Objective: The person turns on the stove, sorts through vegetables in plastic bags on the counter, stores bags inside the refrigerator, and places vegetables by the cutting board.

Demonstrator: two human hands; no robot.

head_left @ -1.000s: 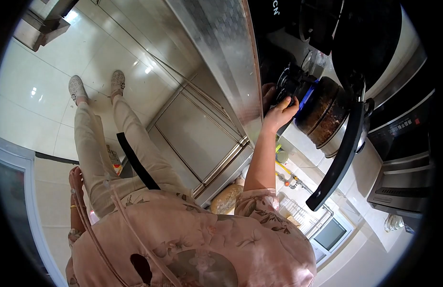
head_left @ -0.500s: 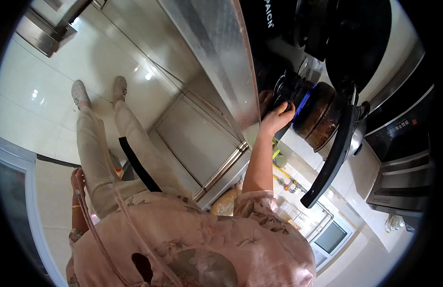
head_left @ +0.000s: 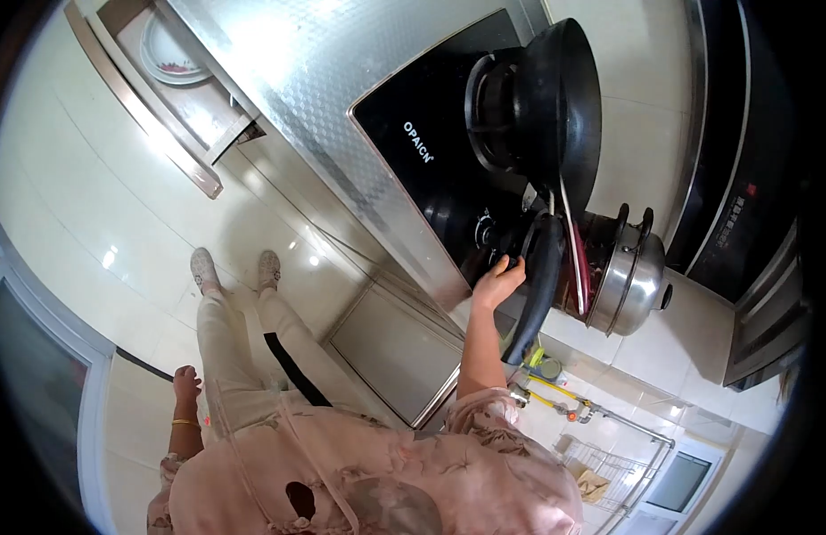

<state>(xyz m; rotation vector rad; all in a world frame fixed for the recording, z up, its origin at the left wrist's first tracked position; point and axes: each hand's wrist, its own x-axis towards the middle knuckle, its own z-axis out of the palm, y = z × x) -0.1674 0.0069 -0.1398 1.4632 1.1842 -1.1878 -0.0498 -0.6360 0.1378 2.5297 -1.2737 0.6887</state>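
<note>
My right hand (head_left: 500, 283) reaches to the front of the black gas stove (head_left: 413, 134), thumb and fingers closed round a black control knob (head_left: 512, 262). Another knob (head_left: 486, 232) sits beside it. Just past the hand extends the black handle (head_left: 538, 285) of a wok (head_left: 578, 116), which rests on one burner. A utensil with a maroon handle (head_left: 580, 272) lies along the wok handle. Behind them stands a steel lidded pot (head_left: 622, 278), its base partly hidden. My left hand (head_left: 187, 383), with a gold bracelet at the wrist, hangs at my side with fingers loosely curled and nothing visible in it.
Steel countertop (head_left: 279, 89) surrounds the stove. An open drawer (head_left: 154, 98) holding plates juts out at upper left. A range hood (head_left: 734, 169) is at the right. Yellow gas piping (head_left: 551, 388) and a wire rack (head_left: 609, 464) are at lower right.
My view has shifted, so more of the stove, wok and drawer shows. The blue flame seen under the pot before is no longer visible. My right hand stays at the knob.
</note>
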